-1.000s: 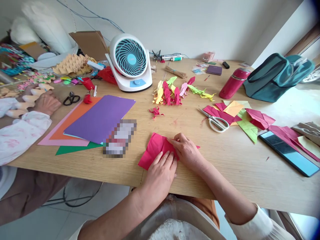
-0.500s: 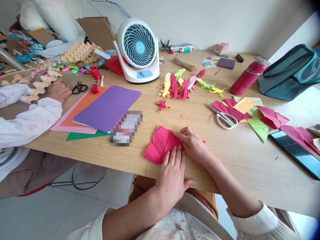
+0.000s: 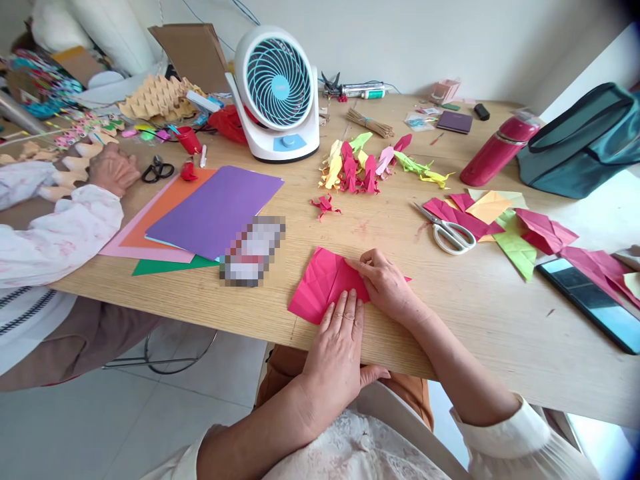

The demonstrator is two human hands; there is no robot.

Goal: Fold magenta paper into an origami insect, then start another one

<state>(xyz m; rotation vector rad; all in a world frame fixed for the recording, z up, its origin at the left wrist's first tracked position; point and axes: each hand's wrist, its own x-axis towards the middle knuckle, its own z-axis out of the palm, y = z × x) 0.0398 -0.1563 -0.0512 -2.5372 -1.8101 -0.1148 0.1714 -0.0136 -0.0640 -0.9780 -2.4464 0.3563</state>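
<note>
A creased, bright pink sheet of origami paper [image 3: 313,287] lies near the table's front edge, with a small pointed tip showing beyond my right hand. My left hand [image 3: 335,353] rests flat on its lower part, fingers stretched out and thumb apart. Curled fingers of my right hand [image 3: 393,288] press at the paper's upper right side, the index fingertip on its edge; the other fingertips are hidden. A small red folded paper figure [image 3: 325,206] stands beyond the sheet. White-handled scissors [image 3: 453,239] lie to the right.
Several folded paper figures [image 3: 367,172] stand behind. Purple paper [image 3: 220,207] and a pixelated object [image 3: 254,252] lie left, near a co-worker's hand [image 3: 114,168]. A fan [image 3: 280,87], red bottle [image 3: 500,152], folded papers [image 3: 515,243] and a phone [image 3: 590,303] surround the workspace.
My left hand has slid slightly left and towards me over the pink paper. My right hand stays at the same edge. The camera view has shifted a little.
</note>
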